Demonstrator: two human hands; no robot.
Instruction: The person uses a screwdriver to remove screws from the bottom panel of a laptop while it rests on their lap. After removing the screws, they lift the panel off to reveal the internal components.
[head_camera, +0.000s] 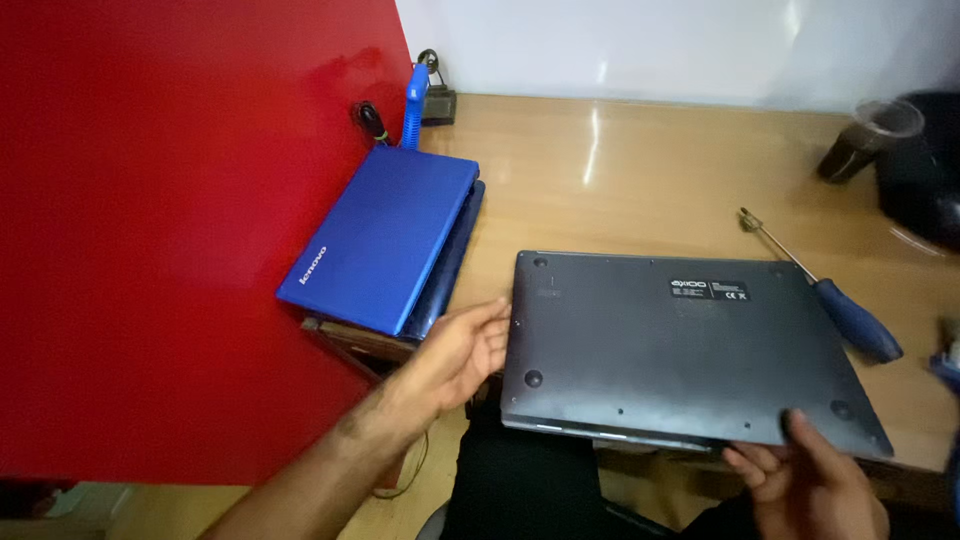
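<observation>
The red panel (170, 230) is cut off by the left and top edges of the picture, and whatever lies behind it is hidden. The lower of the two stacked blue laptops (455, 255) is mostly covered by the upper one (385, 240). At the desk's (640, 170) far right corner, a dark rounded object (925, 165) is cut off by the right edge and cannot be identified. A blurred blue shape (945, 365) at the right edge cannot be identified either. The right hand (815, 485) is cropped by the bottom edge, and its fingers are hidden beneath the near edge of the grey laptop (680, 350). The small print on the laptop's label is too small to be made out.
</observation>
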